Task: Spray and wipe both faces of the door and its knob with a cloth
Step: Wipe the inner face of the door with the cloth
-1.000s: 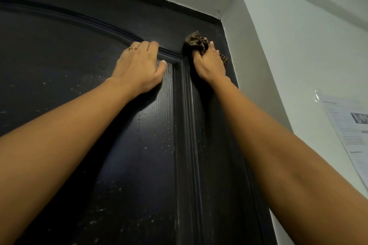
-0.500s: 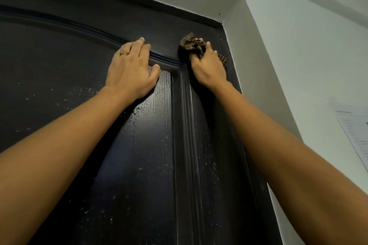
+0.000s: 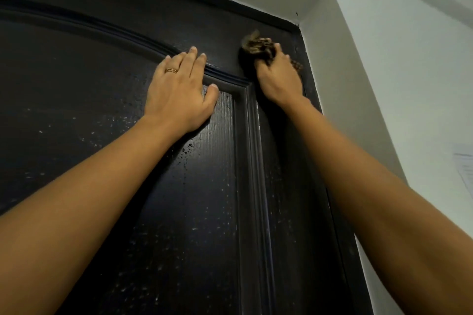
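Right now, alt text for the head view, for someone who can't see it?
The right hand holds a bunched brown cloth against the upper right corner of the dark door, while the left hand rests flat on the panel beside it.

The door is black, with a fine vertical grain and scattered pale specks. The cloth is brown and tan in a small check. The ring is gold. The wall is pale grey-white, duller grey above the door. The paper is white with faint grey lines.
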